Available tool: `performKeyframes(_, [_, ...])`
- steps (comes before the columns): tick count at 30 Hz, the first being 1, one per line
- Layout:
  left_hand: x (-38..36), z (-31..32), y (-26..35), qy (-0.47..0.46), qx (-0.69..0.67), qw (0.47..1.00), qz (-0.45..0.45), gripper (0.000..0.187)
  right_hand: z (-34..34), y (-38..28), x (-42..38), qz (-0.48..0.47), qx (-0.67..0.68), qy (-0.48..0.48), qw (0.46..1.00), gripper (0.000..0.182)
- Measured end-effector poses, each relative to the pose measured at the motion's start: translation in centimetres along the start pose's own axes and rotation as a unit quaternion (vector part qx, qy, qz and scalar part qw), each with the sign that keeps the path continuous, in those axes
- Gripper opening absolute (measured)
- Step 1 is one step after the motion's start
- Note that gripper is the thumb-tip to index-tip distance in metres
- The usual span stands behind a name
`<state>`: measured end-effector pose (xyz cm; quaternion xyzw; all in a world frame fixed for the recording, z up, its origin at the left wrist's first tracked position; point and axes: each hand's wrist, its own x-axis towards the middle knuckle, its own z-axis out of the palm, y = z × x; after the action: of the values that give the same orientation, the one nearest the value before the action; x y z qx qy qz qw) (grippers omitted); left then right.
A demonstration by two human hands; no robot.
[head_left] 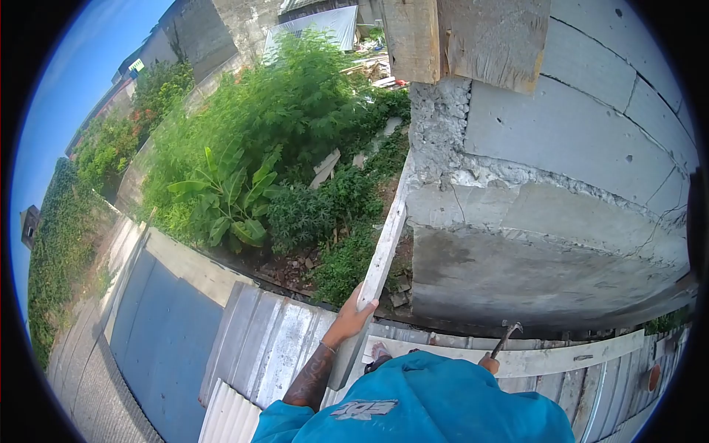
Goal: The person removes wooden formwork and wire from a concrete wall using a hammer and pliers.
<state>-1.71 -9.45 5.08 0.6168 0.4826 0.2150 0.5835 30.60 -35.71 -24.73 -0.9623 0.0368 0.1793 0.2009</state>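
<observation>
The left hand (pixel 357 319) is gripping a plank (pixel 384 257), fingers wrapping round its lower part. The plank is slanting up from the person's side toward the corner of the wall (pixel 454 203); whether its far end is touching there, I cannot tell. The right hand (pixel 488 362) is holding a hammer (pixel 508 338) by the handle, head pointing up, near the foot of the wall.

Ribbed metal sheets (pixel 267 341) are forming the surface below, looking worn and whitish in patches. A long board (pixel 572 359) is lying across them on the right, a foot (pixel 379 350) showing near its left end. A blue panel (pixel 173 325) is stretching off to the left.

Above the rough concrete, grey blocks (pixel 561 118) are rising, with timber (pixel 493 44) jutting at the top. Beyond, green plants (pixel 229 192) are filling the plot under blue sky (pixel 81 59).
</observation>
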Motion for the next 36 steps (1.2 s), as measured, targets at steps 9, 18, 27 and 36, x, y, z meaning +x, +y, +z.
performKeyframes(9, [0.2, 0.0, -1.5, 0.020, 0.076, 0.997, 0.022, 0.071, -1.4, -0.7, 1.2, 0.014, 0.032, 0.005, 0.999, 0.042])
performKeyframes(18, [5.7, -0.4, -1.9, 0.050, 0.131, 0.989, 0.047, 0.068, -4.0, -0.4, -0.7, -0.012, 0.041, -0.035, 0.998, 0.044])
performKeyframes(27, [8.2, 3.1, 5.3, 0.220, 0.363, 0.889, 0.172, 0.077, -6.7, 6.0, -1.2, 0.017, -0.044, -0.086, 0.995, 0.045])
performKeyframes(36, [16.5, 7.9, 16.2, 0.264, 0.353, 0.753, 0.488, 0.043, -3.5, 14.9, 4.2, -0.001, -0.085, -0.067, 0.994, 0.047])
